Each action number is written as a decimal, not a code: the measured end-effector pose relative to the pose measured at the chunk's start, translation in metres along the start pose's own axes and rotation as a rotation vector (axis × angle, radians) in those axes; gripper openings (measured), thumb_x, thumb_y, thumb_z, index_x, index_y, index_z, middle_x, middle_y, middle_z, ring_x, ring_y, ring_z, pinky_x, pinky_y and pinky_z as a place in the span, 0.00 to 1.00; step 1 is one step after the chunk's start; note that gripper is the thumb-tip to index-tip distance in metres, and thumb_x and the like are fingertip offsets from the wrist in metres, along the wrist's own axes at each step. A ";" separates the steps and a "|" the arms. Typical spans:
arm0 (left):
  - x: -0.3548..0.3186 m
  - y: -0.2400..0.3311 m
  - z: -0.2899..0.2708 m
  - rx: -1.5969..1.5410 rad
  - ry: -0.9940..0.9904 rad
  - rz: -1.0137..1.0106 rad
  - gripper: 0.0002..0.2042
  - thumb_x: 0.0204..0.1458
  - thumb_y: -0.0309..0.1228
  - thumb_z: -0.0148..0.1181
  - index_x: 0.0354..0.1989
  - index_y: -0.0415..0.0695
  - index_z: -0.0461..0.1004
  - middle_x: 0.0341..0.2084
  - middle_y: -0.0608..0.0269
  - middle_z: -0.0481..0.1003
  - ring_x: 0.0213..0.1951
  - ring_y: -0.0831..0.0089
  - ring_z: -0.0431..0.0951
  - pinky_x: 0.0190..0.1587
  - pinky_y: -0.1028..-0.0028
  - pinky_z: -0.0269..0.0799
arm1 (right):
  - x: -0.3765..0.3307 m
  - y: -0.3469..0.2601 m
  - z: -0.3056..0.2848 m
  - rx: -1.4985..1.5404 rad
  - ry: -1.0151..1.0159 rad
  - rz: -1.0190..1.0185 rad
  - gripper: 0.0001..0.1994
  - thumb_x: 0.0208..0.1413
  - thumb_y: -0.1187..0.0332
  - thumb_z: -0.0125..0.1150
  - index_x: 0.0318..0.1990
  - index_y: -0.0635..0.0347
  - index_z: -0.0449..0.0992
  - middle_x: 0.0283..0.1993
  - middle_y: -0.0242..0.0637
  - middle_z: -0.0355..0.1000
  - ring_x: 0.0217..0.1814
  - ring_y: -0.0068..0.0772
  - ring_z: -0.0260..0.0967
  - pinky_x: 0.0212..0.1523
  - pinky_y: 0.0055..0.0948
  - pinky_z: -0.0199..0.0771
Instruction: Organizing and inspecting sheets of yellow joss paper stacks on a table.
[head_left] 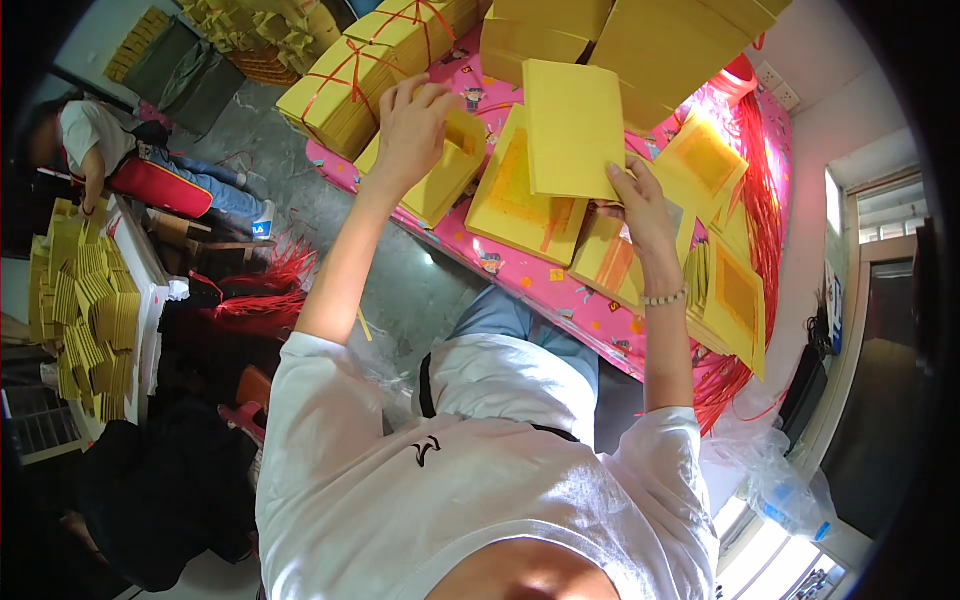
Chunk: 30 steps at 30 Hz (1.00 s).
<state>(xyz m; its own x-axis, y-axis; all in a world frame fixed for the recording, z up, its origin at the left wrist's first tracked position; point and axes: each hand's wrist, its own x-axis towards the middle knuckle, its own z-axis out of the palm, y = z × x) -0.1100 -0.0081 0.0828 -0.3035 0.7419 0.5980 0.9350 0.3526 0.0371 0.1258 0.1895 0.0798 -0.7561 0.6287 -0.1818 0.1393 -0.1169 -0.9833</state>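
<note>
While right fingers [628, 187] pinch yellow paper [573, 130] above pink tablecloth [602, 326] beside grey floor [388, 280], left fingers [428, 98] hang spread.

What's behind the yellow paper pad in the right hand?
Past the yellow paper pad in the right hand, part of an orange-printed yellow bundle shows at left and below, and yellow stacks above. Whatever lies directly behind the pad is covered.

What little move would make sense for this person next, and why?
Perhaps bring the left hand over to the free left edge of the yellow packet. The right hand holds the packet only near its lower right corner, while the left hand is off to the side with nothing visible in its fingers, so a second grip could steady it.
</note>
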 end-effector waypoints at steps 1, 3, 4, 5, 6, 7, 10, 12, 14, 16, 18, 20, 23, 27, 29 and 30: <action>-0.007 -0.004 0.001 -0.043 0.014 0.017 0.16 0.42 0.20 0.57 0.41 0.48 0.73 0.43 0.64 0.72 0.53 0.59 0.65 0.55 0.59 0.56 | 0.007 0.001 0.004 -0.011 -0.028 0.005 0.13 0.60 0.60 0.53 0.47 0.57 0.69 0.31 0.28 0.72 0.26 0.16 0.68 0.27 0.14 0.71; -0.021 -0.007 0.001 -0.051 0.029 -0.024 0.12 0.43 0.22 0.57 0.38 0.48 0.73 0.40 0.64 0.72 0.51 0.60 0.66 0.54 0.59 0.56 | 0.018 0.001 0.015 -0.022 -0.059 0.012 0.14 0.60 0.59 0.53 0.47 0.57 0.69 0.32 0.28 0.72 0.26 0.16 0.68 0.27 0.14 0.71; -0.029 -0.008 0.000 -0.062 0.044 -0.063 0.08 0.44 0.24 0.57 0.34 0.47 0.73 0.38 0.65 0.73 0.49 0.61 0.68 0.53 0.60 0.56 | 0.022 -0.002 0.022 -0.021 -0.080 0.021 0.15 0.60 0.59 0.54 0.48 0.58 0.69 0.32 0.28 0.72 0.27 0.16 0.68 0.28 0.14 0.72; -0.038 -0.008 -0.001 -0.059 0.043 -0.068 0.08 0.44 0.24 0.57 0.34 0.47 0.73 0.38 0.65 0.73 0.49 0.61 0.68 0.53 0.60 0.56 | 0.026 -0.003 0.029 -0.020 -0.101 0.031 0.16 0.59 0.59 0.54 0.49 0.58 0.69 0.33 0.29 0.72 0.27 0.15 0.68 0.28 0.14 0.72; -0.047 -0.007 -0.002 -0.067 0.058 -0.098 0.08 0.44 0.23 0.58 0.34 0.47 0.72 0.37 0.65 0.73 0.49 0.61 0.69 0.52 0.60 0.57 | 0.031 -0.005 0.036 -0.022 -0.107 0.033 0.16 0.59 0.59 0.54 0.49 0.58 0.69 0.33 0.29 0.72 0.27 0.15 0.68 0.28 0.14 0.72; -0.056 -0.006 -0.003 -0.076 0.073 -0.128 0.08 0.44 0.23 0.58 0.34 0.47 0.72 0.36 0.66 0.74 0.48 0.62 0.70 0.51 0.61 0.58 | 0.036 -0.006 0.043 -0.048 -0.151 0.048 0.17 0.59 0.58 0.54 0.50 0.58 0.68 0.35 0.29 0.72 0.28 0.15 0.69 0.28 0.14 0.72; -0.083 -0.003 -0.001 -0.129 0.105 -0.188 0.08 0.43 0.22 0.57 0.34 0.45 0.72 0.34 0.62 0.74 0.44 0.59 0.70 0.49 0.60 0.59 | 0.054 -0.007 0.062 -0.115 -0.267 0.074 0.18 0.59 0.57 0.55 0.51 0.59 0.68 0.37 0.29 0.72 0.29 0.15 0.69 0.29 0.14 0.73; -0.096 -0.002 0.001 -0.167 0.094 -0.223 0.09 0.43 0.21 0.56 0.34 0.44 0.72 0.33 0.62 0.74 0.44 0.59 0.71 0.49 0.61 0.60 | 0.065 -0.004 0.077 -0.154 -0.347 0.087 0.19 0.58 0.57 0.55 0.51 0.59 0.68 0.38 0.30 0.72 0.30 0.15 0.69 0.29 0.14 0.73; -0.108 0.000 0.003 -0.205 0.083 -0.256 0.09 0.42 0.21 0.56 0.34 0.44 0.72 0.33 0.61 0.74 0.44 0.59 0.71 0.48 0.62 0.61 | 0.075 0.001 0.093 -0.258 -0.472 0.088 0.19 0.58 0.56 0.55 0.50 0.60 0.69 0.39 0.30 0.72 0.32 0.15 0.70 0.29 0.14 0.73; -0.117 0.003 0.005 -0.222 0.047 -0.300 0.10 0.41 0.21 0.57 0.34 0.42 0.72 0.33 0.60 0.74 0.44 0.59 0.71 0.48 0.63 0.62 | 0.084 0.007 0.110 -0.280 -0.535 0.099 0.19 0.58 0.56 0.55 0.50 0.60 0.69 0.38 0.30 0.72 0.31 0.15 0.70 0.29 0.14 0.73; -0.125 0.008 0.007 -0.242 0.023 -0.328 0.10 0.41 0.21 0.57 0.34 0.42 0.72 0.33 0.60 0.74 0.44 0.58 0.71 0.48 0.62 0.62 | 0.093 0.013 0.122 -0.302 -0.594 0.111 0.19 0.57 0.56 0.56 0.50 0.60 0.69 0.38 0.29 0.72 0.31 0.15 0.70 0.28 0.14 0.72; -0.131 0.009 0.012 -0.261 0.000 -0.356 0.11 0.40 0.21 0.58 0.35 0.42 0.72 0.33 0.59 0.74 0.44 0.58 0.71 0.48 0.62 0.62 | 0.102 0.021 0.133 -0.352 -0.681 0.123 0.19 0.58 0.57 0.55 0.51 0.60 0.69 0.38 0.30 0.72 0.28 0.15 0.71 0.26 0.13 0.72; -0.139 0.010 0.020 -0.292 -0.013 -0.386 0.11 0.40 0.21 0.58 0.35 0.41 0.73 0.33 0.57 0.74 0.43 0.57 0.71 0.47 0.61 0.63 | 0.115 0.031 0.144 -0.323 -0.710 0.128 0.19 0.57 0.59 0.57 0.51 0.60 0.69 0.37 0.30 0.72 0.24 0.15 0.70 0.23 0.12 0.71; -0.143 0.010 0.026 -0.369 0.050 -0.430 0.11 0.40 0.20 0.58 0.36 0.39 0.74 0.32 0.55 0.75 0.42 0.55 0.72 0.45 0.62 0.66 | 0.119 0.036 0.151 -0.385 -0.681 0.134 0.19 0.56 0.61 0.59 0.51 0.62 0.68 0.37 0.31 0.72 0.23 0.15 0.70 0.22 0.13 0.71; -0.144 0.011 0.028 -0.388 0.089 -0.436 0.11 0.40 0.19 0.58 0.35 0.39 0.74 0.33 0.55 0.75 0.42 0.55 0.72 0.45 0.63 0.67 | 0.118 0.038 0.151 -0.392 -0.649 0.123 0.20 0.54 0.61 0.61 0.51 0.64 0.68 0.36 0.32 0.72 0.23 0.16 0.70 0.23 0.15 0.72; -0.145 0.011 0.029 -0.409 0.116 -0.446 0.10 0.40 0.19 0.59 0.34 0.38 0.75 0.33 0.55 0.75 0.42 0.55 0.73 0.45 0.63 0.68 | 0.119 0.039 0.150 -0.391 -0.648 0.128 0.20 0.54 0.61 0.61 0.51 0.64 0.68 0.36 0.32 0.72 0.23 0.16 0.70 0.23 0.15 0.72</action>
<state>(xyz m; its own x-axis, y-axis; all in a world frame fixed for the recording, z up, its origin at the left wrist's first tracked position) -0.0614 -0.0949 -0.0269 -0.6808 0.4983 0.5368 0.7245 0.3501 0.5938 -0.0547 0.1439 0.0203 -0.9260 0.0377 -0.3757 0.3754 0.1977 -0.9055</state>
